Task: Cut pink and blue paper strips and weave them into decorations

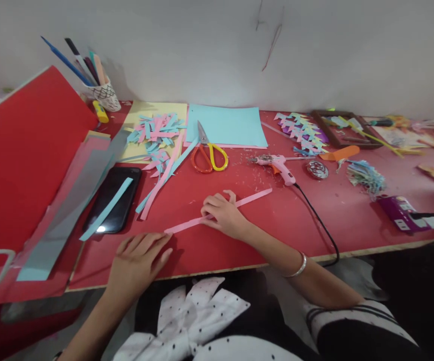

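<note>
A long pink paper strip [185,225] lies slantwise on the red tabletop, running beneath my right hand [222,215]. The fingers of that hand are curled down over the strip's middle, and its right end sticks out past them. My left hand [138,253] rests flat at the table's front edge, thumb apart, fingertips by the strip's left end. Whether they press on it is hard to see. Scissors [206,150] with one orange and one yellow handle lie beyond my right hand. Longer pink and blue strips [164,180] stretch toward a heap of cut paper pieces [159,130].
A phone [114,200] with a blue strip [107,208] on it lies left. A pink glue gun [277,166] trails a black cord. Blue paper sheets [226,125], a pen cup [106,95], a wooden tray [347,135] and a purple power box [403,213] surround the work area.
</note>
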### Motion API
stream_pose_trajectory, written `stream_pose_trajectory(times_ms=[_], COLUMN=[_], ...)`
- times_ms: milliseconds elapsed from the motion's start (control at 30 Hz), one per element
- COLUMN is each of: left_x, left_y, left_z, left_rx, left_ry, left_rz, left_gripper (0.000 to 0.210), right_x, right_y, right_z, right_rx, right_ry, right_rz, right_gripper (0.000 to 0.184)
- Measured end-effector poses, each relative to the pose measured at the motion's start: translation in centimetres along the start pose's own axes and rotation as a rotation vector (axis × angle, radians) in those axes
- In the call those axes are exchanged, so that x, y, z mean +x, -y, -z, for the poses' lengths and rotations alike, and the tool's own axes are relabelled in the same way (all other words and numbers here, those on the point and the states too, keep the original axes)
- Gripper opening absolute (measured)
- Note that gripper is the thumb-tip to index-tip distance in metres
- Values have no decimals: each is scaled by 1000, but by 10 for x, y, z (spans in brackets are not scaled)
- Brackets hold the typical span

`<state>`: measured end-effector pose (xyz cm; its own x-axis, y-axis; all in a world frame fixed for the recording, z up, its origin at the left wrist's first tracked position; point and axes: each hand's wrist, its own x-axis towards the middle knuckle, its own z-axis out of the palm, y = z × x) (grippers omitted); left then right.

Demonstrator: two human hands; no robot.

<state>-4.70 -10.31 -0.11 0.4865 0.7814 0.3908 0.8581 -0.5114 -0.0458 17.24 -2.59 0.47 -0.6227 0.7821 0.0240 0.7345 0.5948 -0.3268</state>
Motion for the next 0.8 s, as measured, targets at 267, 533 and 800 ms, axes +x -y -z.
stream_pose_trajectory(times_ms=[267, 533, 800], left_x=[0, -2, 2], left_y=[-1, 2, 2], left_z=[-1, 2, 2], left_rx=[5, 5, 36], left_ry=[-32, -30, -73], left_rz=[1, 11, -43], left_gripper=[37, 39, 37], right_x=[-10, -20, -41], right_y=[-19, -40, -64], right_z=[6, 13, 22], right_rx=[18, -1, -83], right_ry=[-46, -108, -177], right_rz=[-65, -149, -273], right_gripper=[14, 15, 13])
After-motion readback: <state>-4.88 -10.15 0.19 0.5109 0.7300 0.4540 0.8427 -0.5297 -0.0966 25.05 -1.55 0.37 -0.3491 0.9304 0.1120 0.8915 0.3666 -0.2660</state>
